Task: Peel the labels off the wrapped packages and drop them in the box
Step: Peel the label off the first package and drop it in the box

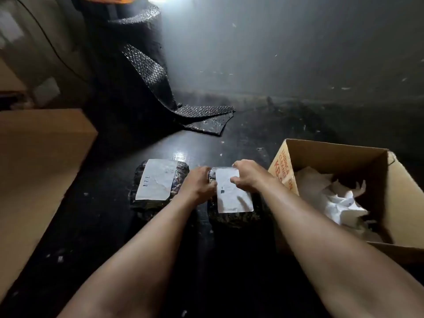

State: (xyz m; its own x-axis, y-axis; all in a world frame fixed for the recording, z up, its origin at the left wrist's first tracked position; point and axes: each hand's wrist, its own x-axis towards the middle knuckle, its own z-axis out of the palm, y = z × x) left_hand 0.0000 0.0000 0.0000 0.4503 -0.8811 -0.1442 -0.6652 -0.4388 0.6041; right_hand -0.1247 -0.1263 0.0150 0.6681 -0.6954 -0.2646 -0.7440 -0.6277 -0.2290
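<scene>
Fingers [234,180] touching label's [232,195] top edge.

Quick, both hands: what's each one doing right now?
Left hand: curled closed on the left edge of the dark wrapped package.
Right hand: fingertips pinched on its white paper label, near the top.

left dark bubble-wrapped package [160,187]: flat on black tabletop, white paper label [157,179] stuck on top | right dark wrapped package [234,212]: beside it, white label [232,196] on top | open brown cardboard box [399,191]: right, holds crumpled white labels [339,205]
</scene>
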